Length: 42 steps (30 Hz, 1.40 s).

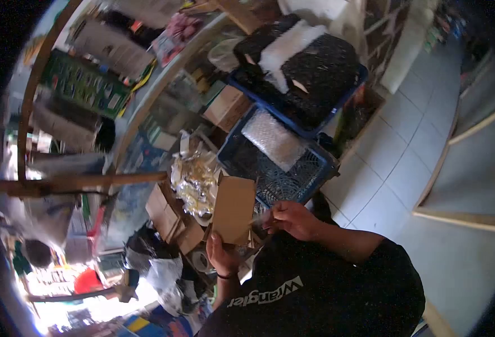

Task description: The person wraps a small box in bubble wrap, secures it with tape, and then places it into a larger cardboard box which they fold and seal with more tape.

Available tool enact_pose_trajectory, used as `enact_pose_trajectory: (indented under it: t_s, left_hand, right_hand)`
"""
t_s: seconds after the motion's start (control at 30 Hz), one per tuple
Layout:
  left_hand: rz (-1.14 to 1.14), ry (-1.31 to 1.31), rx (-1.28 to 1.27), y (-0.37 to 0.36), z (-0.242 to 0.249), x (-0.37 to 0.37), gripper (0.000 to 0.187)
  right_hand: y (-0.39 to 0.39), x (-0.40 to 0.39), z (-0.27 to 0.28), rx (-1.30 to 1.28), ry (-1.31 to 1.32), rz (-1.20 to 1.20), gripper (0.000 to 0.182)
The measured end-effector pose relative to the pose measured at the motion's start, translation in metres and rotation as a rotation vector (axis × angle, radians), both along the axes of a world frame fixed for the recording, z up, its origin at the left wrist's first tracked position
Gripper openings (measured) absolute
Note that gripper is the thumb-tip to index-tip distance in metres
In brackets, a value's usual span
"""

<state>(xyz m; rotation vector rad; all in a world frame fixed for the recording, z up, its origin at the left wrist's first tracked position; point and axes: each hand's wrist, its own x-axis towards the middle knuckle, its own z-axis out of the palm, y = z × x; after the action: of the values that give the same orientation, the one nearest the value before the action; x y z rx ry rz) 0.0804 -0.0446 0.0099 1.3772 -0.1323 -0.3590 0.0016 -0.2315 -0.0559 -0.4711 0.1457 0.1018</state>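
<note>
A small brown cardboard box [232, 210] is held in front of my chest, its flat face turned up towards me. My left hand [223, 257] grips its lower left edge, with the thumb on the face. Close to the box's right side is my right hand [293, 220], its fingers pinched together. Something thin and blurred shows at those fingertips, too indistinct to name. Small flaps stand out at the box's lower right corner. Just beyond the box lies a pile of clear and yellowish plastic packets [194, 182].
A blue plastic basket [320, 163] holds a bubble-wrapped packet [274, 137]. Behind it, another blue crate [362, 76] is heaped with black-wrapped parcels [320, 62]. A glass case [146, 106] runs along the left. Cardboard boxes [166, 210] and a tape roll [201, 261] sit at near left.
</note>
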Motion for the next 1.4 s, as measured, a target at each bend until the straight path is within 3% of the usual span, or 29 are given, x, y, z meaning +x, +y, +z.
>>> enact_pose_trajectory:
  t_s: [0.1, 0.23, 0.3, 0.5, 0.67, 0.8, 0.9, 1.0, 1.1, 1.2, 1.3, 1.4]
  left_hand:
    - [0.004, 0.051, -0.009, -0.018, 0.005, 0.005, 0.044]
    - [-0.012, -0.220, 0.328, -0.035, 0.003, 0.004, 0.043]
    - [0.015, -0.166, 0.402, -0.038, 0.007, -0.002, 0.043]
    - [0.061, -0.041, 0.294, -0.056, 0.006, -0.011, 0.045]
    - [0.004, -0.110, 0.458, -0.055, 0.006, -0.023, 0.044]
    - [-0.014, -0.108, 0.317, -0.050, -0.003, -0.027, 0.043]
    - [-0.050, -0.064, 0.192, -0.052, 0.003, -0.028, 0.043]
    - [-0.093, -0.079, 0.246, -0.055, 0.004, -0.031, 0.043]
    - [-0.122, 0.016, 0.143, -0.060, 0.008, -0.035, 0.045]
    - [-0.144, -0.104, 0.247, -0.056, -0.003, -0.032, 0.046]
    - [-0.130, 0.029, 0.007, -0.064, 0.003, -0.032, 0.040]
    - [-0.143, -0.059, 0.098, -0.061, 0.004, -0.033, 0.032]
  right_hand:
    - [-0.015, -0.014, -0.006, 0.223, -0.126, -0.198, 0.011]
    - [-0.046, -0.022, -0.028, 0.011, -0.018, -0.319, 0.014]
    - [-0.059, -0.021, -0.027, -0.100, 0.150, -0.290, 0.016]
    - [-0.069, -0.020, -0.013, -0.426, 0.188, -0.066, 0.030]
    - [-0.051, -0.011, 0.000, -0.449, 0.056, 0.052, 0.036]
    - [-0.045, -0.006, 0.008, -0.721, -0.019, 0.055, 0.034]
    - [-0.043, -0.006, 0.014, -0.797, -0.009, 0.036, 0.029]
    - [-0.040, -0.013, 0.024, -0.779, 0.035, -0.040, 0.021]
    - [-0.025, -0.024, 0.024, -1.001, -0.086, -0.405, 0.016]
    - [-0.021, -0.032, 0.029, -1.136, -0.202, -0.517, 0.012]
    - [-0.026, -0.037, 0.031, -1.204, -0.270, -0.457, 0.011]
    - [-0.029, -0.040, 0.028, -1.167, -0.292, -0.391, 0.009]
